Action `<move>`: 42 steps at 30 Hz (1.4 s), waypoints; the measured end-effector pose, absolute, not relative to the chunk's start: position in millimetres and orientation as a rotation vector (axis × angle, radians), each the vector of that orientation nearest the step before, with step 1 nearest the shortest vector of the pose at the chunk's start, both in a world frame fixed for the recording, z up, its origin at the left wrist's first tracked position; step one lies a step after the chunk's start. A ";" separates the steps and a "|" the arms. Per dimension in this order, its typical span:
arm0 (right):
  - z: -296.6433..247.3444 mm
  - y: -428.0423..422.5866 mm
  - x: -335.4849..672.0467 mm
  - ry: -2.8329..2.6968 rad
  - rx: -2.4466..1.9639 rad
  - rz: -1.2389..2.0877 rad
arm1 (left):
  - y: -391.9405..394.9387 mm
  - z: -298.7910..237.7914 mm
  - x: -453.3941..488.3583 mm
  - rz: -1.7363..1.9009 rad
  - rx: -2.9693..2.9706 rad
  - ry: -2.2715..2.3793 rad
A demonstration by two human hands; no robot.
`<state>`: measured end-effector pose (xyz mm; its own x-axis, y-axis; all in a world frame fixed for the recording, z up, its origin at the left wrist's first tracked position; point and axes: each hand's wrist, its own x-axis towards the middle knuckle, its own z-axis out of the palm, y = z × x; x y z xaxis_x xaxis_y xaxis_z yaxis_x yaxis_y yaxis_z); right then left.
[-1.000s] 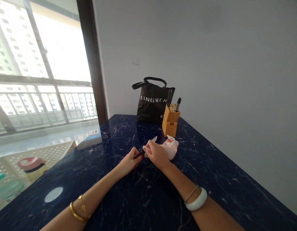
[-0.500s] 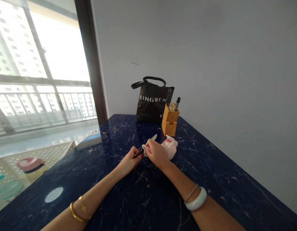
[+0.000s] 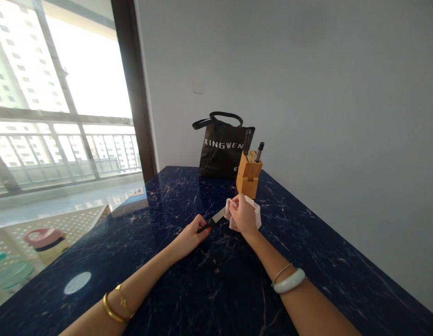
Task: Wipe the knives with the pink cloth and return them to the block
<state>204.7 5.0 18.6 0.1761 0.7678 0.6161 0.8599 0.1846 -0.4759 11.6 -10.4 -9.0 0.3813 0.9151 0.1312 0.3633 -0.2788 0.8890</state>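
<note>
Plainly, it's a knife (image 3: 219,214) that occupies this person, on the near side of the wooden knife block (image 3: 249,175) and a little to its left. The left hand (image 3: 196,228) is closed round the black handle (image 3: 205,227), with the blade slanting away from the body; gripping it there, I'd say, keeps those fingers clear of the edge and the knife steady. The right hand (image 3: 243,214) pinches a pale pink cloth (image 3: 257,216) at the blade's far end, where the tip is lost from my sight. Bunched like that, the fabric probably serves as a layer between skin and steel. The rest of it bulges out beside the hand, just in front of the block; whether it touches the wood, I can't tell.

The block stands upright on the dark blue marbled desk (image 3: 219,289), seemingly within easy reach, with two handles (image 3: 247,143) poking up from its top, as if to be readily taken. Behind it and to its left, a black tote bag (image 3: 219,151) stands by the wall (image 3: 324,116), far enough back, I think, to leave the hands room. Well left of the block and nearer the person, a round white patch (image 3: 78,283) lies flat, out of the way.
</note>
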 end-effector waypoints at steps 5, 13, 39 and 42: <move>17.7 9.0 215.8 -1.501 -1.576 -0.089 | -12.9 -3.7 12.4 0.814 1.776 1.071; 17.3 -10.5 179.2 -1.895 -1.392 -0.069 | -4.6 -8.4 9.4 0.804 1.649 1.000; 28.4 -29.9 155.7 -2.050 -1.361 -0.242 | -3.0 2.9 5.6 0.936 1.286 0.887; 27.2 -27.2 159.4 -2.017 -1.368 -0.228 | -3.2 3.1 6.8 0.955 1.283 0.910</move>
